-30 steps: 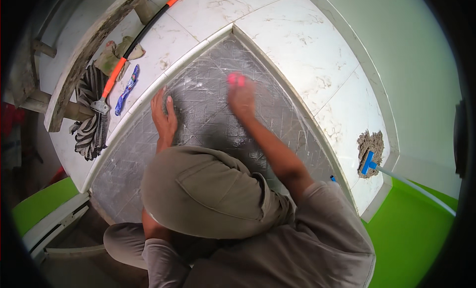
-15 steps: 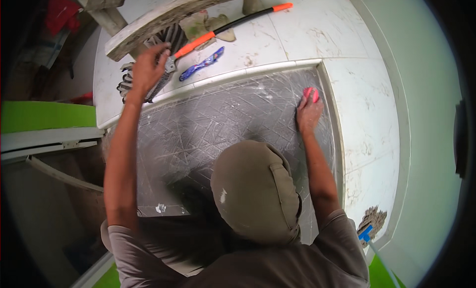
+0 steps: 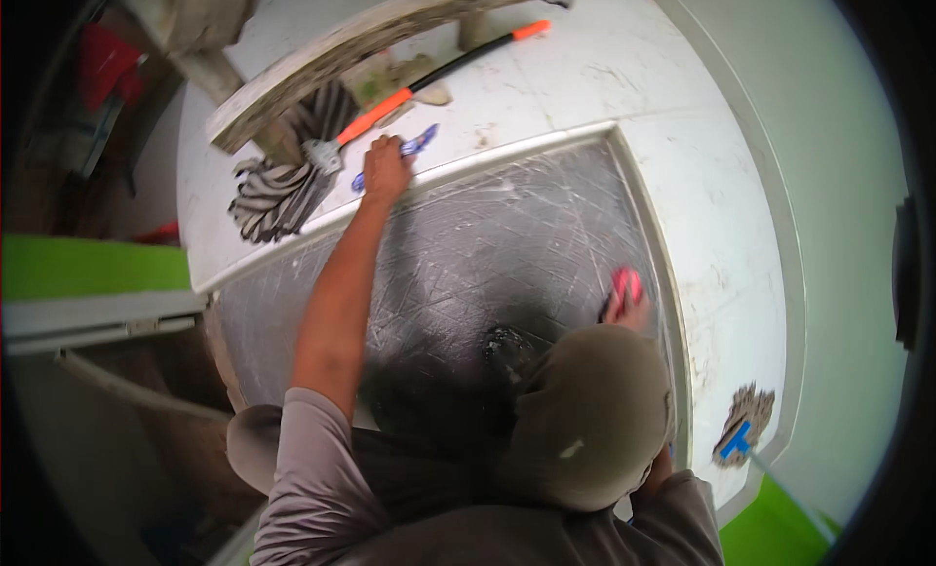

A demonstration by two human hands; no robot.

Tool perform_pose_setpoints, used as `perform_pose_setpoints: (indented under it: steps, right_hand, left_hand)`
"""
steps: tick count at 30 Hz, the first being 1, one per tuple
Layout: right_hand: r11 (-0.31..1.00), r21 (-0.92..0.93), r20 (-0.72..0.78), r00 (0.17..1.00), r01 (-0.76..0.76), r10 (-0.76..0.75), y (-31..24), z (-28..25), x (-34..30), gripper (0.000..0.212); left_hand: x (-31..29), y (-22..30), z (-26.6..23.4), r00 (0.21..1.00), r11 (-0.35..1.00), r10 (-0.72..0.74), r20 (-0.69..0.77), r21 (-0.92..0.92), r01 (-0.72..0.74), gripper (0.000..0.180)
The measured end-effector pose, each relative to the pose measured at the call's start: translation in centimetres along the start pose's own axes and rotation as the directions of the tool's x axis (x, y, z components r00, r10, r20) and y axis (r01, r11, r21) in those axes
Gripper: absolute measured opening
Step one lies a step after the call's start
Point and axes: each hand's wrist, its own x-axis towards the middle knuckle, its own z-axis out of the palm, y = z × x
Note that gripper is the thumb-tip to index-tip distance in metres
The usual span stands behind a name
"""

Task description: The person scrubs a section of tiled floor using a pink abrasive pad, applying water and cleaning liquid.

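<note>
My left hand (image 3: 388,171) reaches past the far rim of a recessed dark grey floor panel (image 3: 487,225). Its fingers close over the middle of a crumpled blue-purple plastic packet (image 3: 425,139), whose ends stick out on both sides. Near the panel's right edge, my right hand (image 3: 632,315) grips a small pink-red scrubber-like block (image 3: 626,281) against the wet-looking, scored surface. My knee partly hides that hand and its forearm. Left of my left hand lies an orange and black handle (image 3: 390,108) with a metal clamp, beside a striped grey-white cloth bundle (image 3: 268,195).
A weathered wooden beam (image 3: 322,64) crosses above the handle. White tiles (image 3: 721,234) surround the panel, with a pale wall to the right. A string mop with a blue clamp (image 3: 736,439) lies at right. At left is a green-and-white ledge (image 3: 93,264).
My left hand has left the metal clamp and moved right onto the blue packet. My right hand has come nearer along the panel's right edge with the pink block. My knee has shifted right.
</note>
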Motion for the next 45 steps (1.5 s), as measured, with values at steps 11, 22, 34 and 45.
perform_pose_setpoints:
  steps: [11,22,34,45]
  right_hand:
    - [0.362,-0.713,-0.516,0.799,-0.6,0.309,18.4,-7.9,-25.5,0.041]
    - [0.781,-0.057,-0.248,0.766,-0.622,0.593,5.2,-9.5,-31.6,0.053]
    - [0.821,-0.029,-0.654,0.632,-0.57,0.416,1.0,-33.9,-34.1,0.059]
    - [0.231,-0.155,-0.986,0.167,-0.961,0.03,-10.1,-81.1,-58.5,0.038]
  left_hand:
    - [-1.7,17.8,-0.9,0.933,0.343,0.355,0.056,-0.936,-0.074,0.022]
    - [-13.8,36.5,-7.0,0.651,0.119,0.652,0.388,-0.901,0.418,0.055]
    - [-17.0,34.7,-2.4,0.56,0.558,0.721,0.409,-0.821,-0.119,0.05]
    - [-35.0,52.9,-2.5,-0.045,0.213,0.976,0.214,-0.977,-0.026,0.029]
